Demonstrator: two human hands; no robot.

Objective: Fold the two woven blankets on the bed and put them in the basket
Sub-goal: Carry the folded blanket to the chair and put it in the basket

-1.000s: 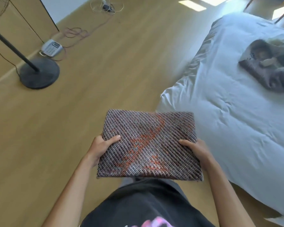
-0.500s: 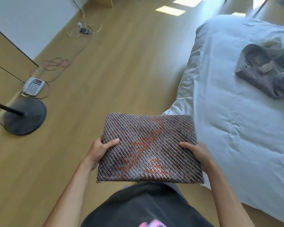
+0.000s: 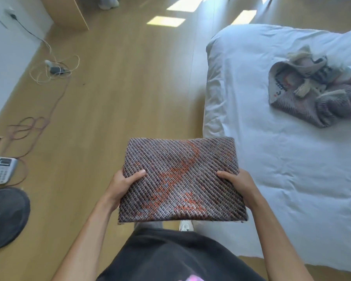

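Observation:
A folded woven blanket, grey-brown with orange patterning, is held flat in front of my body above the wooden floor. My left hand grips its left edge, thumb on top. My right hand grips its right edge the same way. A second woven blanket lies crumpled and unfolded on the white bed at the upper right. No basket is in view.
On the floor at the left are a desk telephone, a dark round stand base, looping cables and a plug strip. A wooden panel stands at the back left by the white wall.
The view has swung to the right and up, so the phone and stand base have slid toward the lower left. The folded blanket stays held in both hands.

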